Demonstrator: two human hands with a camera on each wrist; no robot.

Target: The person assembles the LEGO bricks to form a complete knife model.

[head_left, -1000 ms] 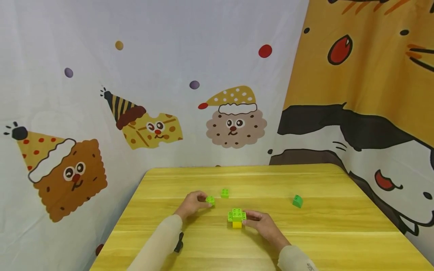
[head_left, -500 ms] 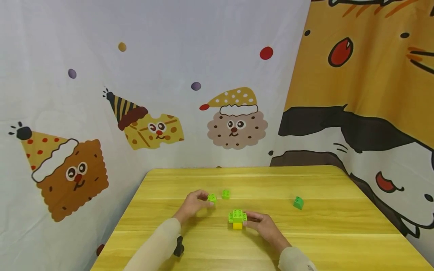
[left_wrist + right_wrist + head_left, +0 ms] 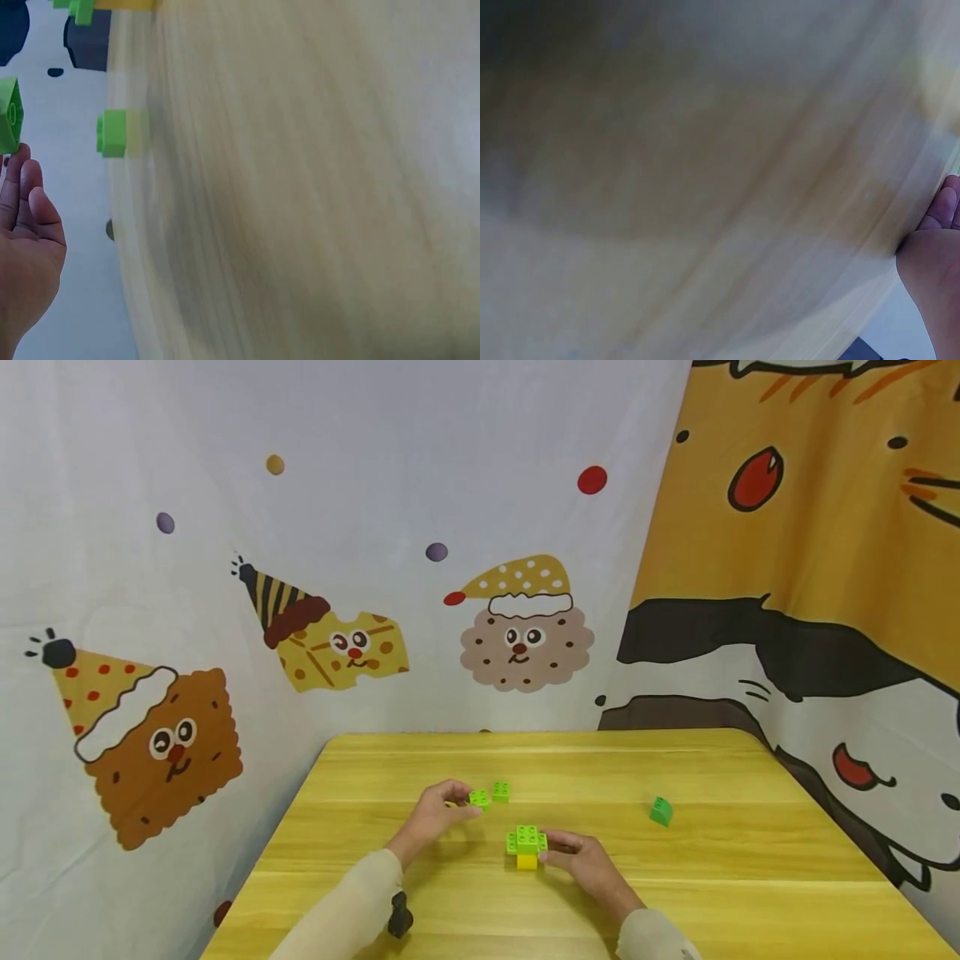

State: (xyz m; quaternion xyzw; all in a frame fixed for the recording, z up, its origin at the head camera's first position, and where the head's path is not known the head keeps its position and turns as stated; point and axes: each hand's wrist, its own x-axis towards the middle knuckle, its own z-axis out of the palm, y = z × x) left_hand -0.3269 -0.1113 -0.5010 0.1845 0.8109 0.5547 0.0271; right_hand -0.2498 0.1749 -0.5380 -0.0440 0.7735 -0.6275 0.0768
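In the head view my left hand [image 3: 437, 812] pinches a light-green toy building brick [image 3: 480, 800] between thumb and fingers. The left wrist view shows that held brick [image 3: 10, 116] from its hollow underside, above the fingers. Another light-green brick [image 3: 501, 792] stands on the table just beyond it. Nearer the front is a small stack of light-green bricks [image 3: 527, 838] on a yellow brick [image 3: 527, 862]. My right hand [image 3: 588, 865] grips this stack at its right side. In the right wrist view only part of the right hand [image 3: 937, 247] shows, at the right edge.
A darker green brick with a curved side [image 3: 661, 811] lies on the right of the wooden table [image 3: 720, 893]. A black device [image 3: 400, 915] hangs at the left wrist. A cartoon-printed cloth [image 3: 375, 485] stands behind the table.
My left hand has moved slightly right with the pinched brick, bringing it nearer the loose light-green brick. The right hand keeps its hold on the stack.
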